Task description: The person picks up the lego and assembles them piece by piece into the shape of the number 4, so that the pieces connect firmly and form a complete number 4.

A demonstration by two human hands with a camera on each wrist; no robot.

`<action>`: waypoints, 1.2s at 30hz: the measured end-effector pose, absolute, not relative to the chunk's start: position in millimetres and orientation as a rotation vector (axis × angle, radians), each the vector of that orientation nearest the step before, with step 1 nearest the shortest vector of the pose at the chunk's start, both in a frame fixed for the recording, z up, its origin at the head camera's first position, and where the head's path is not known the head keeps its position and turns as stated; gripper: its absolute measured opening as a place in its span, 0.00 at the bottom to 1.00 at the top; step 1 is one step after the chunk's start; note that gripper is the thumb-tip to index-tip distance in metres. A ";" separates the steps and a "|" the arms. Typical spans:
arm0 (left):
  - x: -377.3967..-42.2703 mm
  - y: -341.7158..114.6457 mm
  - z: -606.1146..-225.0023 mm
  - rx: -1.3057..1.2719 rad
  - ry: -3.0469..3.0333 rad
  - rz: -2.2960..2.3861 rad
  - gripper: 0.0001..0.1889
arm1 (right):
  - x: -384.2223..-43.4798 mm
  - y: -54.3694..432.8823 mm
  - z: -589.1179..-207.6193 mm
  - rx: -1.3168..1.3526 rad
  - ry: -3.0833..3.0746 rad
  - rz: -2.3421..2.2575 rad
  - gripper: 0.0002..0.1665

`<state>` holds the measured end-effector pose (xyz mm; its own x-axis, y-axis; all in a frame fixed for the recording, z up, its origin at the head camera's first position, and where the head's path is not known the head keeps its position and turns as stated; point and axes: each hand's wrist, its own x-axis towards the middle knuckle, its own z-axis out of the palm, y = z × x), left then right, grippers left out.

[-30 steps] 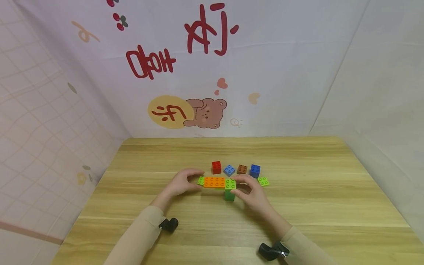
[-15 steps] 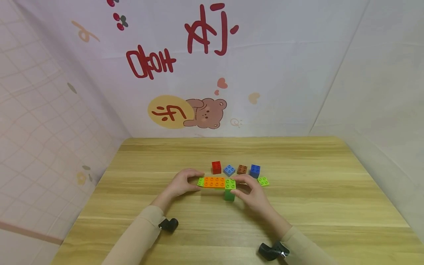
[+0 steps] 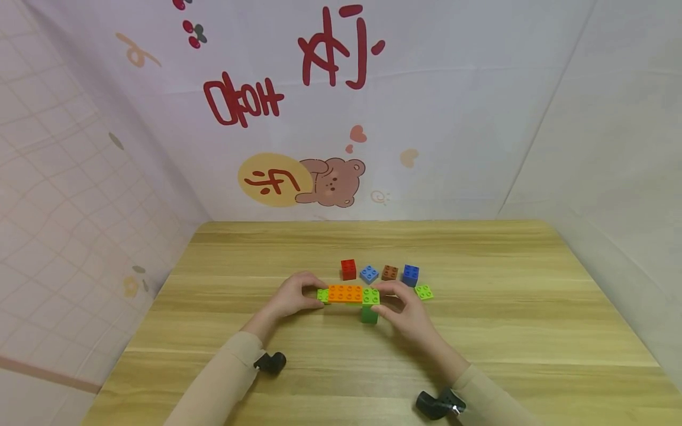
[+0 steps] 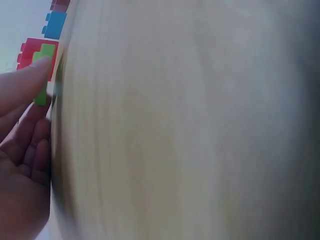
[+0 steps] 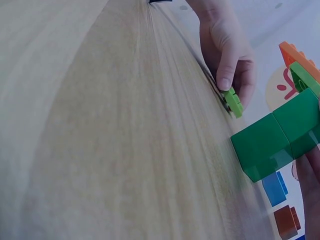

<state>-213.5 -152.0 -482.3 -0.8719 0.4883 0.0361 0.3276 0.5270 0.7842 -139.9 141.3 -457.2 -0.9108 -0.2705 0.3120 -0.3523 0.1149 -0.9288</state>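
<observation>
A stack of dark green bricks (image 3: 369,314) stands upright on the table, a light green plate (image 3: 370,296) on top. An orange plate (image 3: 345,293) joins it and juts out to the left. My right hand (image 3: 407,310) grips the top of this stack between thumb and fingers. Beyond the orange plate's far end, my left hand (image 3: 292,294) pinches a small light green brick (image 3: 322,296). In the right wrist view this small brick (image 5: 233,102) is low by the table, apart from and below the orange plate (image 5: 300,59).
Behind the hands lie a red brick (image 3: 348,270), a light blue brick (image 3: 369,274), a brown brick (image 3: 390,272) and a dark blue brick (image 3: 410,274). A loose light green plate (image 3: 424,292) lies right of them. A printed cloth (image 3: 447,118) hangs behind the wooden table (image 3: 506,331).
The small light green brick in my left hand has shifted slightly lower in the head view. My right hand and the green stack have stayed in place.
</observation>
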 end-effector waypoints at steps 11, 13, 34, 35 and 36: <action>-199.6 -149.3 -465.6 0.524 2.427 1.395 0.19 | -140.1 141.8 -458.3 0.656 -2.274 1.969 0.19; -197.0 -147.7 -462.9 0.519 2.412 1.409 0.20 | -140.3 141.8 -458.1 0.664 -2.271 1.966 0.19; -177.9 -126.6 -443.4 0.566 2.250 1.648 0.24 | -139.6 141.0 -456.5 0.674 -2.268 1.949 0.19; -177.4 -126.0 -442.4 0.568 2.248 1.650 0.24 | -139.5 140.9 -456.3 0.673 -2.270 1.944 0.19; -177.2 -125.5 -441.8 0.570 2.245 1.650 0.24 | -139.4 140.9 -455.9 0.671 -2.274 1.939 0.19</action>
<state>-177.2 -125.5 -441.8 -0.8776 0.4794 -0.0038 0.1395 0.2628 0.9547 -139.4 140.9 -455.9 -0.9011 -0.2751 0.3352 -0.3745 0.1038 -0.9214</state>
